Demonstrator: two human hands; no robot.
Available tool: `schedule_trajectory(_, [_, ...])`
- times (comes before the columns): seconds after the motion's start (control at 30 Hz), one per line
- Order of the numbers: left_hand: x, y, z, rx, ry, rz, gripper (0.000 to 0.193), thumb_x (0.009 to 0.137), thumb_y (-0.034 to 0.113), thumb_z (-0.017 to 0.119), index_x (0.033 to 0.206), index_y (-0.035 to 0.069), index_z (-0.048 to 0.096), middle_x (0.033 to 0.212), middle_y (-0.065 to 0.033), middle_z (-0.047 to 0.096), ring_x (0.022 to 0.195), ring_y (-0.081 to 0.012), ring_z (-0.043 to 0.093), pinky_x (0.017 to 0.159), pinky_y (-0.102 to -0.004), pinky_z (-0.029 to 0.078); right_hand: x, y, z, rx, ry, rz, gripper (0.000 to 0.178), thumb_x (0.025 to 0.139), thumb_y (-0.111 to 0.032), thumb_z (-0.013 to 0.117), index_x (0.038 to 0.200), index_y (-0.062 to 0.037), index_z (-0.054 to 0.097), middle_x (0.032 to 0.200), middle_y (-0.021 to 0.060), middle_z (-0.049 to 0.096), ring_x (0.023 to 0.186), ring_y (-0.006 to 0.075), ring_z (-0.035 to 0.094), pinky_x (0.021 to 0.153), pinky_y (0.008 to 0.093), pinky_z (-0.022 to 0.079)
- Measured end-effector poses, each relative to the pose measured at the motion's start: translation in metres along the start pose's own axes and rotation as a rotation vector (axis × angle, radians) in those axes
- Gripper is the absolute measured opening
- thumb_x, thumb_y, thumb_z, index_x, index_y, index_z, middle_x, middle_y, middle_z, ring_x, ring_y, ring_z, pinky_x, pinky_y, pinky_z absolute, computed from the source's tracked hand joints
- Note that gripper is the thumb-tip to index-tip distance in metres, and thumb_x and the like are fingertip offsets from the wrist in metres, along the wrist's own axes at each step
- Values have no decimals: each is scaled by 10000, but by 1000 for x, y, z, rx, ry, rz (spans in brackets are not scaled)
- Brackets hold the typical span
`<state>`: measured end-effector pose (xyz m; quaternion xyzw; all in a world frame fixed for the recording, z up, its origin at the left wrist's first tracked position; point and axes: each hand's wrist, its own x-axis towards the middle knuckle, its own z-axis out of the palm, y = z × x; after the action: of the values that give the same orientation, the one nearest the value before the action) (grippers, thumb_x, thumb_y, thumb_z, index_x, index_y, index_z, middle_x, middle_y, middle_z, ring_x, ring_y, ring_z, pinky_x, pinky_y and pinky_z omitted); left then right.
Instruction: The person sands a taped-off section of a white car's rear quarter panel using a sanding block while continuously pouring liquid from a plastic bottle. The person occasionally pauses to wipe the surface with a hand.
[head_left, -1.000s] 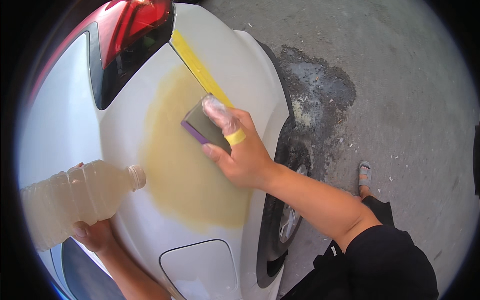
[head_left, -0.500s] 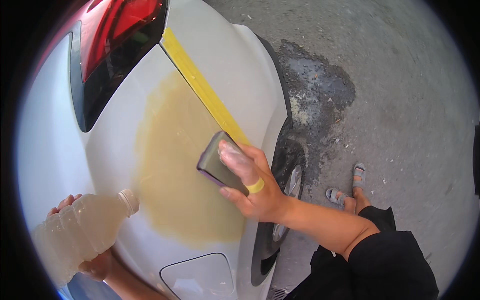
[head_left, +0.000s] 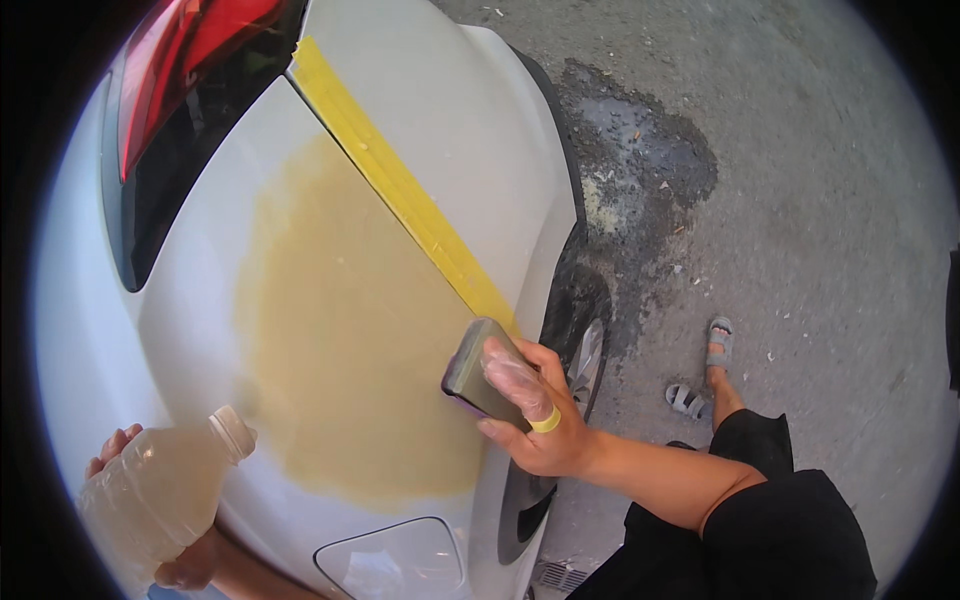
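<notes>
A flat grey-green sanding block (head_left: pixel 484 375) with a purplish lower edge is gripped in my right hand (head_left: pixel 548 425). One finger lies along its top, wrapped in clear film and banded with yellow tape. The block rests on the car's white rear panel (head_left: pixel 210 330), at the right edge of a tan patch (head_left: pixel 350 380) and near the lower end of a yellow tape strip (head_left: pixel 395 185). At the lower left, my left hand (head_left: pixel 190 563) holds a clear plastic bottle (head_left: pixel 160 490) of cloudy liquid. Its capped neck tilts toward the patch.
A red tail light (head_left: pixel 185 70) sits at the upper left, and a fuel flap (head_left: pixel 390 560) lies below the patch. The car's wheel (head_left: pixel 590 350) is beyond my right hand. Wet, dark ground (head_left: pixel 640 150) and my sandalled feet (head_left: pixel 718 345) show on the right.
My right hand has moved the sanding block down and to the right across the patch. The bottle in my left hand sits slightly lower and further left. The view has shifted a little.
</notes>
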<state>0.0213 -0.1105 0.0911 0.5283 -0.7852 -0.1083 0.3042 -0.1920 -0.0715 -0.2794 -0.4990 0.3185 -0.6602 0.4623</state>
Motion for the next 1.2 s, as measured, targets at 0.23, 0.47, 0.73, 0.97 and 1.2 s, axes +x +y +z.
schedule_trajectory(0.23, [3,2,14,-19,104,-38,1073,889,770,464,1539,-53,237,1562,-304,307,1429,-455,364,1185,-591,299,76,-4,1,-46,40,0,659,899,-137,730,1484,-76,434,1525,212,465,1351,416,455,1104,513,353])
schedule_trajectory(0.47, [7,1,7,82,175,-59,1141,854,810,482,1542,-61,219,1569,-313,286,1441,-473,335,1191,-600,280,-11,4,-10,-51,5,0,695,888,-116,737,1497,-57,409,1496,222,476,1325,408,453,1098,472,387])
schedule_trajectory(0.73, [7,1,15,73,133,-30,1145,858,806,478,1554,-55,186,1578,-318,265,1454,-467,312,1185,-608,281,57,2,-5,-42,34,-23,732,861,-84,747,1501,-65,392,1503,241,471,1303,426,477,1087,506,391])
schedule_trajectory(0.97, [6,10,28,98,221,-59,1190,792,780,574,1504,-101,212,1489,-315,390,1364,-451,443,1164,-563,326,27,8,-7,-29,28,-73,729,873,-111,743,1506,-61,386,1506,241,467,1302,432,475,1071,487,409])
schedule_trajectory(1.2, [11,5,27,79,190,-39,1161,808,781,553,1490,-105,239,1477,-333,390,1341,-470,459,1130,-564,374,22,4,-13,-76,-35,-14,706,872,-104,744,1489,-33,410,1526,227,454,1308,430,479,1072,474,414])
